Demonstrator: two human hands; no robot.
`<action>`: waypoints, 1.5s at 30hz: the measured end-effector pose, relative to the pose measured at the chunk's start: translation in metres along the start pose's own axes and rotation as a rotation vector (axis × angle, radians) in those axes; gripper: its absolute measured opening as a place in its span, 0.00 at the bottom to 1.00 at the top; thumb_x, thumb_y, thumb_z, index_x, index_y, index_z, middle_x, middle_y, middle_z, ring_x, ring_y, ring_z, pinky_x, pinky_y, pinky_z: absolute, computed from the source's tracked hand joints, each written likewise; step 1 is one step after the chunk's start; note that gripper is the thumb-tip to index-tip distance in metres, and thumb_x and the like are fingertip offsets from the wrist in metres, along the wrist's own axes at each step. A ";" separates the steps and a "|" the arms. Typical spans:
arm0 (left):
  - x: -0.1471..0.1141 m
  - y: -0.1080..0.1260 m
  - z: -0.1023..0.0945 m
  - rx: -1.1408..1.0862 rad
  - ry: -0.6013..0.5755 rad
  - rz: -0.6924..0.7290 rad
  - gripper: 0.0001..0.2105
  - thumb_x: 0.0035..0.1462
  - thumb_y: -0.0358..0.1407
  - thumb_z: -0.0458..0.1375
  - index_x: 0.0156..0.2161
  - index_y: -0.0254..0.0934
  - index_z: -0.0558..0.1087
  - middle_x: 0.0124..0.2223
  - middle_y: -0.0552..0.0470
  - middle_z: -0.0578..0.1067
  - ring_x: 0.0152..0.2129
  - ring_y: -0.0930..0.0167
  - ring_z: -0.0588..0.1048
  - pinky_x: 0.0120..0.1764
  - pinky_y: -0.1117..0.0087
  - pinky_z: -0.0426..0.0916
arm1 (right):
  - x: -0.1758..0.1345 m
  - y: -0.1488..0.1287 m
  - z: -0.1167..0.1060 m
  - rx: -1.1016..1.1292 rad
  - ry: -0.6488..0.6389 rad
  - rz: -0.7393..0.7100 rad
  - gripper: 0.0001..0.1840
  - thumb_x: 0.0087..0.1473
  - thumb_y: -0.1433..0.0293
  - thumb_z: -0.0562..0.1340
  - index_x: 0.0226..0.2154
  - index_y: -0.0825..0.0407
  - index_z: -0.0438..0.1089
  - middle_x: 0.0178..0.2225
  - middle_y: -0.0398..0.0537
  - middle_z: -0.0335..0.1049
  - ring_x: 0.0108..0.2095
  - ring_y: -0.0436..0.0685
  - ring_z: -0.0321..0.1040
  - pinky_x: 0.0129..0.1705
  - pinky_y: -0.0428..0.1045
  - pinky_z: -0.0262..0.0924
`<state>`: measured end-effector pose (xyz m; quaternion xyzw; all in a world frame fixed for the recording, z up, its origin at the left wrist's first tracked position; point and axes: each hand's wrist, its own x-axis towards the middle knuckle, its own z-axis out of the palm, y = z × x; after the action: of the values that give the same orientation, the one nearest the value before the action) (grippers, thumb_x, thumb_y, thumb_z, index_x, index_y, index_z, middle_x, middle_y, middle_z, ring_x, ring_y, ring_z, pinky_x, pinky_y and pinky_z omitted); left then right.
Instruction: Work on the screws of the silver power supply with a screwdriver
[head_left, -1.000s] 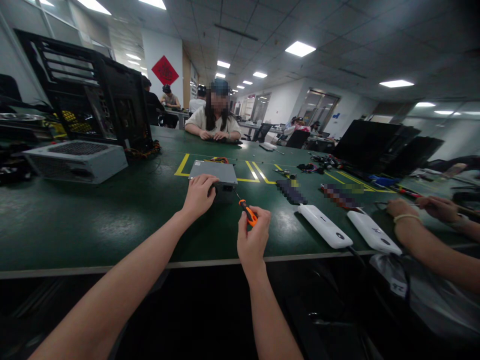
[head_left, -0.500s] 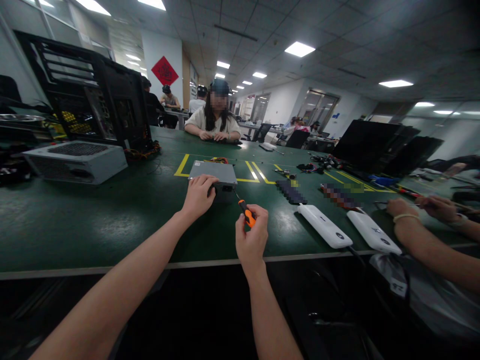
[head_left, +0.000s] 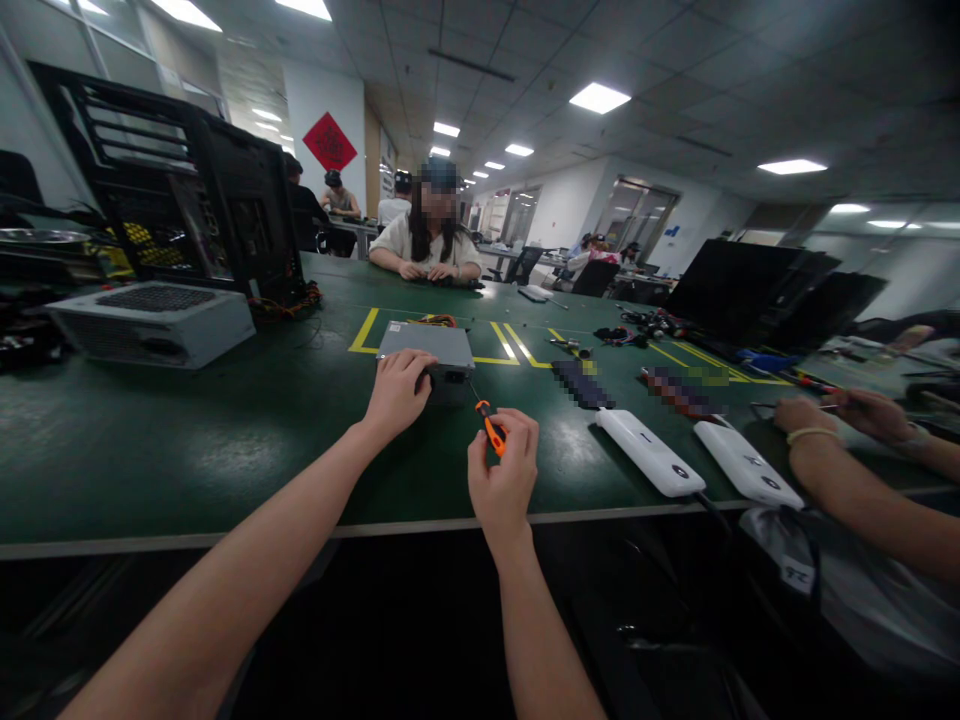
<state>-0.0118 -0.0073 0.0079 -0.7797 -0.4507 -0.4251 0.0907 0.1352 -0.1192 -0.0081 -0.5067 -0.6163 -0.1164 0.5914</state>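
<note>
A grey metal computer power supply (head_left: 439, 343) lies on the green table, its socket side facing me and a bundle of coloured wires behind it. My left hand (head_left: 403, 392) grips its near left edge, fingers on top and thumb at the front face. Between the thumb and fingers of my right hand (head_left: 506, 475) is an orange and black screwdriver (head_left: 491, 428). Its thin shaft points up and left, with the tip at the right end of the power supply's front face; whether it sits in a screw is too small to tell.
A larger power supply (head_left: 154, 325) and an open black computer case (head_left: 180, 190) stand at left. White power banks (head_left: 649, 452) lie to the right, near a co-worker's hands (head_left: 806, 415). Black panels (head_left: 739, 290) stand farther back. Another person (head_left: 427, 240) sits opposite.
The fingers of my right hand have shifted slightly round the screwdriver's handle, and the handle is turned a little. My left hand and the power supply stay in place.
</note>
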 end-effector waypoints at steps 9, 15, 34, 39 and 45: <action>0.000 -0.001 0.001 -0.008 0.005 -0.002 0.14 0.54 0.29 0.49 0.45 0.40 0.68 0.46 0.50 0.71 0.45 0.65 0.66 0.49 0.61 0.58 | 0.002 0.008 -0.013 -0.169 -0.124 0.054 0.12 0.59 0.63 0.51 0.39 0.52 0.63 0.35 0.50 0.70 0.33 0.54 0.69 0.33 0.48 0.62; 0.000 -0.001 0.000 -0.013 0.004 0.000 0.14 0.54 0.29 0.49 0.45 0.40 0.68 0.46 0.49 0.71 0.45 0.64 0.66 0.49 0.60 0.58 | -0.002 -0.003 -0.017 -0.105 -0.246 0.042 0.12 0.57 0.68 0.50 0.43 0.54 0.59 0.45 0.58 0.61 0.42 0.57 0.66 0.38 0.51 0.64; 0.000 0.000 0.000 -0.012 -0.016 -0.019 0.14 0.54 0.29 0.49 0.46 0.40 0.68 0.46 0.50 0.70 0.45 0.65 0.66 0.49 0.60 0.58 | 0.004 -0.005 -0.014 -0.123 -0.170 0.083 0.13 0.60 0.66 0.47 0.43 0.53 0.61 0.40 0.52 0.66 0.35 0.54 0.68 0.33 0.49 0.63; 0.000 0.000 -0.001 -0.029 -0.018 -0.021 0.14 0.54 0.29 0.49 0.46 0.40 0.68 0.47 0.49 0.70 0.45 0.65 0.66 0.50 0.60 0.58 | 0.008 -0.003 -0.019 -0.185 -0.223 0.145 0.16 0.61 0.62 0.47 0.42 0.52 0.64 0.38 0.51 0.67 0.32 0.54 0.68 0.31 0.49 0.63; 0.000 0.000 -0.001 -0.021 -0.026 -0.031 0.15 0.53 0.29 0.49 0.46 0.41 0.68 0.47 0.49 0.70 0.45 0.64 0.66 0.49 0.60 0.58 | 0.007 -0.011 -0.020 -0.096 -0.261 0.038 0.14 0.59 0.70 0.47 0.47 0.52 0.60 0.45 0.56 0.63 0.43 0.57 0.66 0.39 0.53 0.64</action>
<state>-0.0121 -0.0073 0.0086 -0.7789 -0.4594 -0.4211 0.0702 0.1406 -0.1362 0.0087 -0.5571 -0.6718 -0.0677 0.4835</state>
